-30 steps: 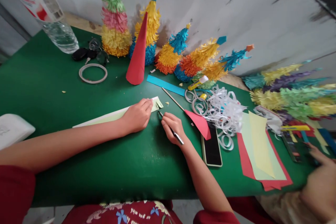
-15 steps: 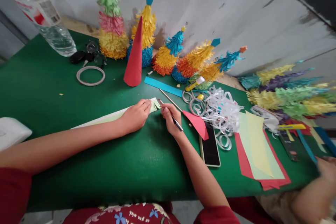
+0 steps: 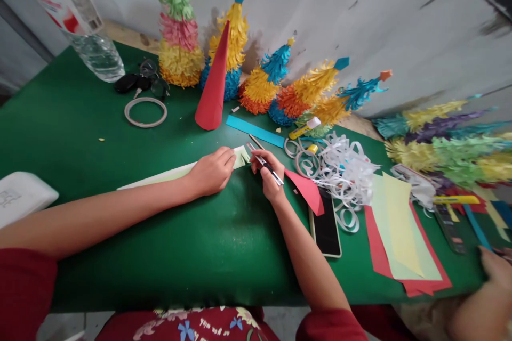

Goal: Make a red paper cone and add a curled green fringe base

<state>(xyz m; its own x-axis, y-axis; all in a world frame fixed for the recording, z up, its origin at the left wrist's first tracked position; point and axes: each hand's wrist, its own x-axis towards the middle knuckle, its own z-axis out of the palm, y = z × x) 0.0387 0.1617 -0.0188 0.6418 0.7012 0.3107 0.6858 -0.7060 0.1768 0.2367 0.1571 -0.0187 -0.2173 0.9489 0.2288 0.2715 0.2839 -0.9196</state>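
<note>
My left hand (image 3: 214, 172) presses a long, folded pale green paper strip (image 3: 241, 155) onto the table, fingers together and curled over it. The strip's right end has several short slits and small raised flaps. In my right hand (image 3: 270, 173) is a slim silver craft knife (image 3: 266, 163), its blade end pointing up and left just beyond the strip's cut end. A red paper cone (image 3: 213, 85) stands upright behind my hands. A blue paper strip (image 3: 255, 131) lies near it, and a thin stick (image 3: 256, 141) lies partly behind the knife.
Fringed paper trees (image 3: 260, 85) line the wall. A water bottle (image 3: 90, 37), keys (image 3: 138, 82) and a tape ring (image 3: 145, 113) are at left. Curled white strips (image 3: 340, 165), a phone (image 3: 328, 229) and paper sheets (image 3: 400, 224) lie right, near another person's hand (image 3: 496, 272).
My right hand has turned the craft knife and drawn slightly away from the strip's end. My left hand stays on the strip. The whole view has shifted a little.
</note>
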